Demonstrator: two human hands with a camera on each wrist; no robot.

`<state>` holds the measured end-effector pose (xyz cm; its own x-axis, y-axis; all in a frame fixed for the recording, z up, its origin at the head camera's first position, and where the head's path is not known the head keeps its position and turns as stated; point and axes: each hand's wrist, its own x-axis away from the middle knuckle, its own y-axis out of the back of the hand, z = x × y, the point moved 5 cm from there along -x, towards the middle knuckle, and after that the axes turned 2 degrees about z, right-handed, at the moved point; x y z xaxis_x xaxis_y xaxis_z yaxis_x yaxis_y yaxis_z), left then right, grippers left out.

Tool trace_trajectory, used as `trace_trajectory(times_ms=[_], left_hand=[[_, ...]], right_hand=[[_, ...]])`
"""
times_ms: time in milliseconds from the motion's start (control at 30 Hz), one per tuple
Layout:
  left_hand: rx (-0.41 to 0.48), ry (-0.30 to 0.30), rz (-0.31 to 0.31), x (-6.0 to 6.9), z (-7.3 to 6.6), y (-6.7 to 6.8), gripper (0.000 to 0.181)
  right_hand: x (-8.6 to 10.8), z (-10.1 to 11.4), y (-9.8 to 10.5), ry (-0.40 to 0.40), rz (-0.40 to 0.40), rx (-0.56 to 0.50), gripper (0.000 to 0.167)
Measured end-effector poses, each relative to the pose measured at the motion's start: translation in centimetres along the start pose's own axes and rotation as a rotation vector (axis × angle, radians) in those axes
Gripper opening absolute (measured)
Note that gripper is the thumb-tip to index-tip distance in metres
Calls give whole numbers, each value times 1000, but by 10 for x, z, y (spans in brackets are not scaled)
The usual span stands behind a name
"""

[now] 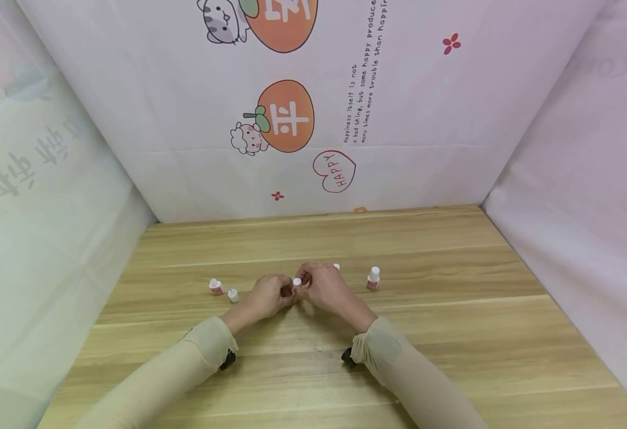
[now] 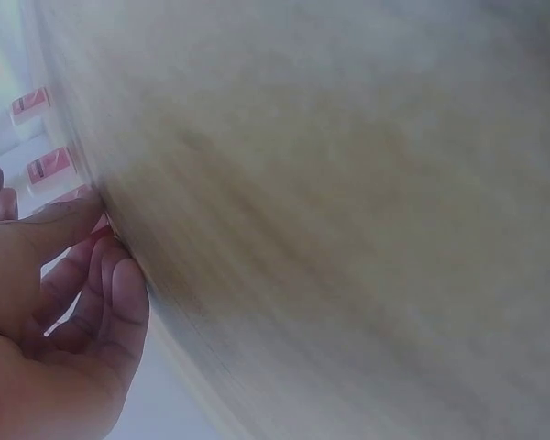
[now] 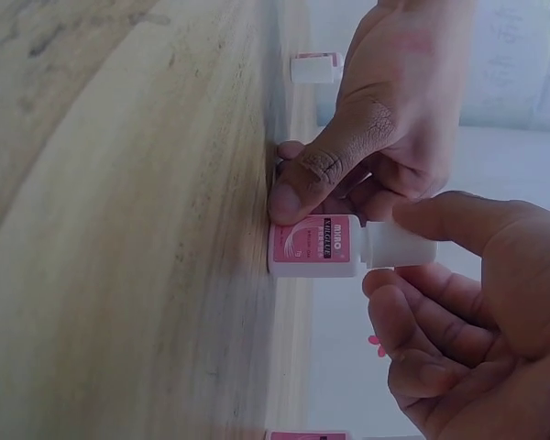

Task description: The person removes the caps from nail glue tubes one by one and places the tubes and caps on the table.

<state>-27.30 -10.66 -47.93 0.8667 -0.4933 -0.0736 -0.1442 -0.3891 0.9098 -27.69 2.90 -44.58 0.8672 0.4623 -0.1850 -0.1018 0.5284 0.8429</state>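
Note:
A small white bottle with a pink label (image 3: 312, 246) stands upright on the table between the two hands. My left hand (image 1: 270, 295) grips its body low down, thumb on the label side, as the right wrist view shows with the left hand (image 3: 385, 119) at the top. Thumb and fingers of my right hand (image 1: 326, 289) pinch the bottle's white cap (image 3: 399, 246), which sits on the neck. In the left wrist view my left hand (image 2: 82, 321) partly covers the bottle.
To the left stand another bottle (image 1: 216, 288) and, beside it, a small white cap-like piece (image 1: 233, 295). A capped bottle (image 1: 373, 279) stands to the right; the white top of another (image 1: 336, 267) shows behind my right hand. Printed cloth (image 1: 399, 173) hangs around the wooden table (image 1: 426, 351).

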Motion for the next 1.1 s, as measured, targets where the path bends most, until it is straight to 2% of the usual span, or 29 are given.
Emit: trace_trajectory(times_ms=[233, 533, 800, 1100], left_hand=[[0, -6, -8, 1, 0, 1, 13], [6, 2, -2, 1, 1, -1, 14], [12, -18, -14, 2, 1, -1, 12], [17, 4, -1, 1, 0, 0, 13]], right_hand=[[0, 1, 3, -31, 17, -26, 15], [1, 2, 2, -7, 17, 9, 12], [1, -1, -1, -38, 22, -3, 18], [0, 0, 0, -12, 28, 7, 13]])
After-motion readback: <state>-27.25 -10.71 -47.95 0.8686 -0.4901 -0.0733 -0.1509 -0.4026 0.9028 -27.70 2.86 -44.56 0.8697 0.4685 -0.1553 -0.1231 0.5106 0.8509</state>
